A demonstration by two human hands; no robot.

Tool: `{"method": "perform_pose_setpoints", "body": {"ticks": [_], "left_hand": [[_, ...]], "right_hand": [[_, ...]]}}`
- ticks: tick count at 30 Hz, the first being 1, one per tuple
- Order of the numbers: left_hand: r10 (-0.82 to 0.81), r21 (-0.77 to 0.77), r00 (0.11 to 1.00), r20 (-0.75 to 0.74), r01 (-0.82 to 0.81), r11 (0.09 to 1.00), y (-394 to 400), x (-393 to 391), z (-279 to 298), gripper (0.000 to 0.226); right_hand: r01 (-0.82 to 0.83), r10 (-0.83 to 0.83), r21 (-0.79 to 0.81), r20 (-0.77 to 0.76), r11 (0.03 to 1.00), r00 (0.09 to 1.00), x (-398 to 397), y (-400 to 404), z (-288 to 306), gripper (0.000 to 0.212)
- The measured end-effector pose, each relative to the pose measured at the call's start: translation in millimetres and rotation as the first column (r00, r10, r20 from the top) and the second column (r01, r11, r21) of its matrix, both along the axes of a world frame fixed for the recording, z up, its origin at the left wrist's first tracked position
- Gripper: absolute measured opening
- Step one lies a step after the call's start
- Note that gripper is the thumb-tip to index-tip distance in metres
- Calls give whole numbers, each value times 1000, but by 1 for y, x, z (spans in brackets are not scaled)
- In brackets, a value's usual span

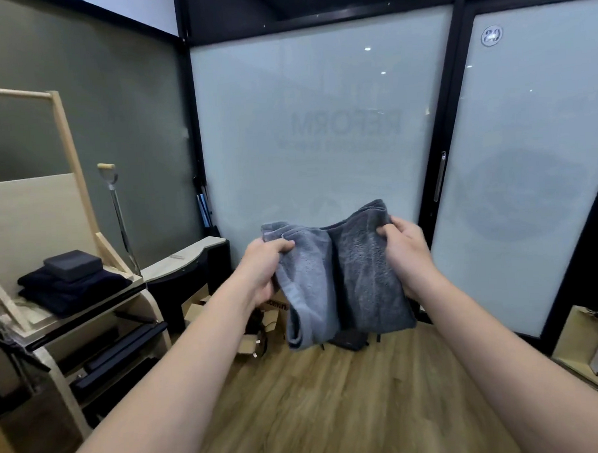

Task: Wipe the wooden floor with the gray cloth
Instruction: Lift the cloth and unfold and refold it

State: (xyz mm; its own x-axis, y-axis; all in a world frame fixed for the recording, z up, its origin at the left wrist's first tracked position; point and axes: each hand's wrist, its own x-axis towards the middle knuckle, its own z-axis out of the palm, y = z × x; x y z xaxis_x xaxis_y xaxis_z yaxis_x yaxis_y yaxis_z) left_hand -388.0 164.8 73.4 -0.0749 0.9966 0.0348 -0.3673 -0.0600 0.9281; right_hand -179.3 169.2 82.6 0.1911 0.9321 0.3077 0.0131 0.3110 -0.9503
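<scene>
glass wall: frosted panels in black frames, straight behind the held cloth; mirrored lettering faint on it
glass door: frosted, right of the grip, long handle on its left edge
floor: wood planks, below the grip, well apart from the cloth
wooden rack: pale wood, far left of the grip, dark shelves under it
dark towels: folded stack on the rack top, dark block on the stack
boxes: cardboard, on the floor, below and left of the grip, partly hidden by the left arm
cloth: gray terry, folded, held up in the air between both hands, lower edge hangs free above the floor
left hand: grips the cloth's upper left edge, thumb on top, fingers curled behind the fabric
right hand: pinches the cloth's upper right edge, thumb in front, fingers wrapped behind
metal pole: wood-capped handle, leans by the rack, left of the grip
</scene>
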Motion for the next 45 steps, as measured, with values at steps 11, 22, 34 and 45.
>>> {"method": "perform_pose_setpoints", "body": {"ticks": [11, 22, 34, 45], "left_hand": [[3, -336, 874, -486, -190, 922, 36, -74, -72, 17], [-75, -279, 781, -620, -130, 951, 40, -7, -98, 42], [-74, -193, 912, -403, -6, 981, 26, 59, -76, 38], [-338, -139, 865, -370, 308, 941, 36, 90, -52, 28]], "right_hand": [[76, -110, -416, -59, 906, 992, 51, 8, -50, 12], [173, -82, -465, 209, 868, 975, 10, 15, -95, 21], [175, -112, -13, 724, 984, 680, -21, 0, -98, 33], [50, -27, -7, 767, 999, 641, 39, 15, -78, 25]]}}
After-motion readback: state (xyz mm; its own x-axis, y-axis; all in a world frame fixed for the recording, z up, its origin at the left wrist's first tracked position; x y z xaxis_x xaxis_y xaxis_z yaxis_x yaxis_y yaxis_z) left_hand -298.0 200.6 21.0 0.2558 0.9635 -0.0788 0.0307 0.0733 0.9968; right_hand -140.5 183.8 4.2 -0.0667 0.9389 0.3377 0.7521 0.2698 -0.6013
